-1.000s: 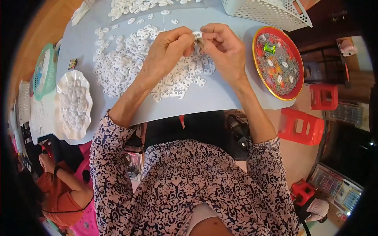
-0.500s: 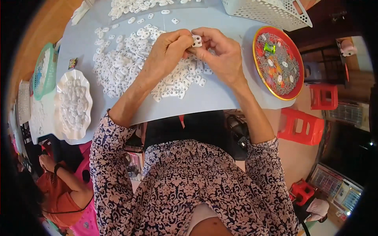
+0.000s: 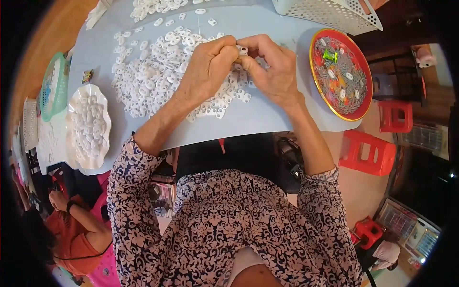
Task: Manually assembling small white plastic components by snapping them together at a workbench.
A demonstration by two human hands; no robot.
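We see the left hand [image 3: 210, 71] and the right hand [image 3: 272, 69] meeting above the pale grey tabletop [image 3: 267, 119]. Both grips are narrow, the fingertips pinching together one small white plastic piece [image 3: 242, 49]. Under them lies a heap of small white plastic pieces [image 3: 153, 76]. A round red tray with gold rim [image 3: 363, 71] stands near the right hand.

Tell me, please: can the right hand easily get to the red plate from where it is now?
Probably yes. The right hand is beside the red plate, with only bare table between them, though it is busy pinching a small white piece.
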